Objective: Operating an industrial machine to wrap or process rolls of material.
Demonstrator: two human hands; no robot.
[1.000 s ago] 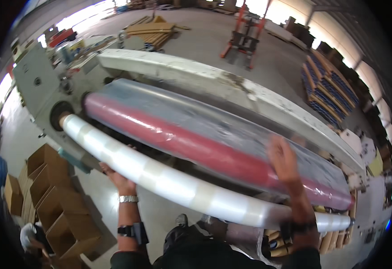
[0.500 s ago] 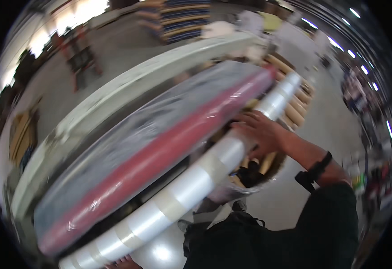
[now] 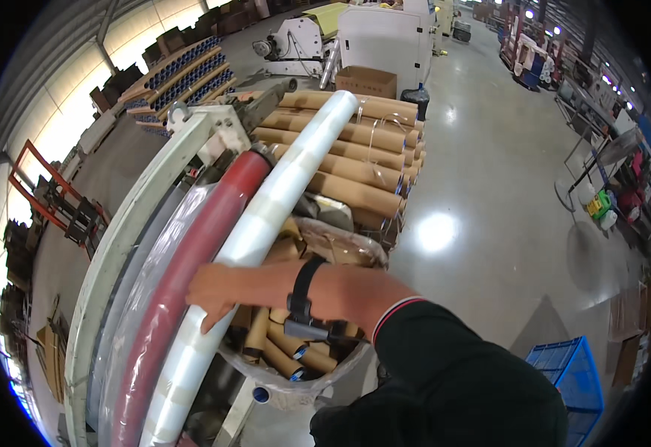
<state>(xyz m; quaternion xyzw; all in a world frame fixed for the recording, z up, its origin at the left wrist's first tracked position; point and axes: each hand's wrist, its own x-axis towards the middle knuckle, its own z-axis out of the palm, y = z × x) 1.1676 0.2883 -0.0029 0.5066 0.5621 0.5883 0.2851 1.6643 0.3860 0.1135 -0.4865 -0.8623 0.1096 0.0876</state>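
Observation:
A long white roll, wound in plastic film with beige bands showing, runs slantwise from the near left to the far middle. My right hand is closed over its middle, thumb on the near side, the fingertips hidden beyond it. Close along the roll's left side lies a red roller with clear plastic film beside it. At the lower edge by the white roll's near end, a small pinkish patch may be my left hand; its fingers cannot be made out.
A pale machine beam curves along the left. Beneath my right forearm stands a plastic-lined bin of short cardboard tubes. Long brown tubes are stacked ahead. A blue crate stands at lower right, a white machine far back.
My view has swung round, and the white roll now points more straight ahead, close against the red roller. My right hand now grips nearer the roll's middle, its arm reaching across the bin.

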